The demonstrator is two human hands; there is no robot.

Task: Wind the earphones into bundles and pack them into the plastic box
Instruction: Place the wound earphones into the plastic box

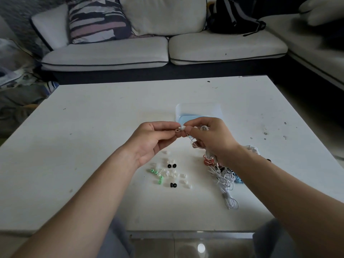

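My left hand (154, 140) and my right hand (208, 138) meet above the middle of the white table (93, 146). Between their fingertips is a white earbud (182, 128) of a white earphone; my left thumb and forefinger pinch a small ear tip (177, 130) against it. The earphone's thin cable (191, 141) loops down through my right hand. A clear plastic box (199, 111) with a blue bottom stands just behind my hands. A tangled heap of earphones (226, 175), mostly white with red and blue ones, lies under my right wrist.
Loose ear tips (171, 174), white, green and black, are scattered on the table below my left hand. A white sofa (163, 51) with cushions and a black backpack (232, 17) stands beyond the table's far edge. The near edge runs above my knees.
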